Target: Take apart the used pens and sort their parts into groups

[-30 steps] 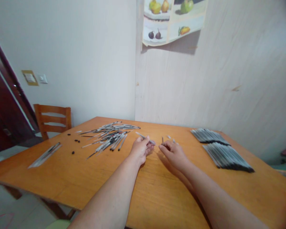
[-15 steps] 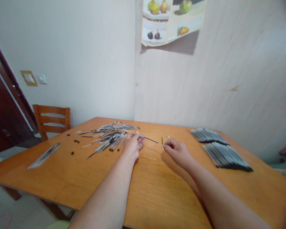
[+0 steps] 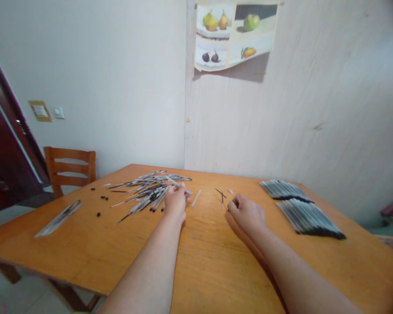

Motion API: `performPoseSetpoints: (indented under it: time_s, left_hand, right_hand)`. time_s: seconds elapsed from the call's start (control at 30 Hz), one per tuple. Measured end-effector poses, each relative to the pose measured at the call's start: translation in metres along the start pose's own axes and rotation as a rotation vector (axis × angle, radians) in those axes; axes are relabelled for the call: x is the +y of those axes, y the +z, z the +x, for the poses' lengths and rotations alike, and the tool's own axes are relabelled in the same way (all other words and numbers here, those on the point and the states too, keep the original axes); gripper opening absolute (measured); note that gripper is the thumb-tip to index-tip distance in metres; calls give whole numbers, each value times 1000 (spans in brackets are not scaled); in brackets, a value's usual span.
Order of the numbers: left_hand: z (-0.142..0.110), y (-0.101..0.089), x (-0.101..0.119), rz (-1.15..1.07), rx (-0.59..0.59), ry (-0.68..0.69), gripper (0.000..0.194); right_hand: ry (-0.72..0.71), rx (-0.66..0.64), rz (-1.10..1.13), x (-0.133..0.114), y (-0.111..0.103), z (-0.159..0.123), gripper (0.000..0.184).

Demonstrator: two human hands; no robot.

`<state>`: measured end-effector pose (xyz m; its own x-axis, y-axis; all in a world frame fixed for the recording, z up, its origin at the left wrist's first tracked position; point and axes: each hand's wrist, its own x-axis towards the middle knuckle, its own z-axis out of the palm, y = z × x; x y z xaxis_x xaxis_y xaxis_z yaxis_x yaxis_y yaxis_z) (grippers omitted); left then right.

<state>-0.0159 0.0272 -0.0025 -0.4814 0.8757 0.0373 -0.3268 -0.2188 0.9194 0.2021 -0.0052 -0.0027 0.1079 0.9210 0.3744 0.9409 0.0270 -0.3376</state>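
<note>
My left hand (image 3: 176, 201) is closed around a translucent pen barrel (image 3: 173, 181), whose ends stick out past the fingers. Just right of it, a short clear tube (image 3: 196, 199) lies on the table. My right hand (image 3: 247, 212) is low over the table with its thumb and fingertips pinched. A thin dark pen refill (image 3: 219, 191) reaches to those fingertips and crosses a second refill (image 3: 222, 199). Left of and behind my left hand spreads a loose heap of pens and parts (image 3: 147, 192).
Two neat rows of pens, a back row (image 3: 285, 190) and a front row (image 3: 309, 218), lie at the right. Clear tubes (image 3: 57, 220) and several black caps (image 3: 98, 214) are on the left of the wooden table (image 3: 209, 270). A chair (image 3: 70, 168) stands beyond.
The refill that stretched between my hands has come away from the left hand's barrel and now crosses the other refill. A clear tube now shows beside my left hand. The view tilted up slightly.
</note>
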Motion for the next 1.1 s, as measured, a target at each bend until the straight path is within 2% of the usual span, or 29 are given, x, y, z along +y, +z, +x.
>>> performPoseSetpoints:
  time_s: [0.2, 0.4, 0.57, 0.83, 1.1]
  left_hand:
    - [-6, 3, 0, 72, -53, 46, 26]
    - [-9, 5, 0, 63, -72, 40, 23]
    - [-10, 7, 0, 86, -81, 45, 21]
    - [-7, 7, -6, 138, -91, 79, 20]
    - [4, 3, -20, 362, -55, 128, 19]
  right_hand:
    - [-91, 50, -148, -13, 16, -5, 25]
    - [-108, 8, -217, -15, 25, -3, 32]
    - [-99, -50, -214, -17, 26, -2, 29]
    - [-62, -102, -200, -17, 29, 1, 37]
    - [-38, -120, -176, -15, 29, 4, 43]
